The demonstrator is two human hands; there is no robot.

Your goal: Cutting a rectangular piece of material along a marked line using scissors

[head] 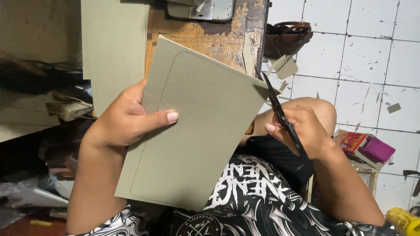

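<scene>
Grey cardboard sheet [192,131], one scissors [280,114]

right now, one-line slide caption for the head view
Left hand holds a grey cardboard sheet while right hand cuts its corner with black scissors.

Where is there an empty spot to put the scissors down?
The white tiled floor looks barest between the brown sandals and the red and purple boxes, with only small offcuts there. The wooden bench is mostly hidden behind the grey card. The left side is crowded with card stacks.
</scene>
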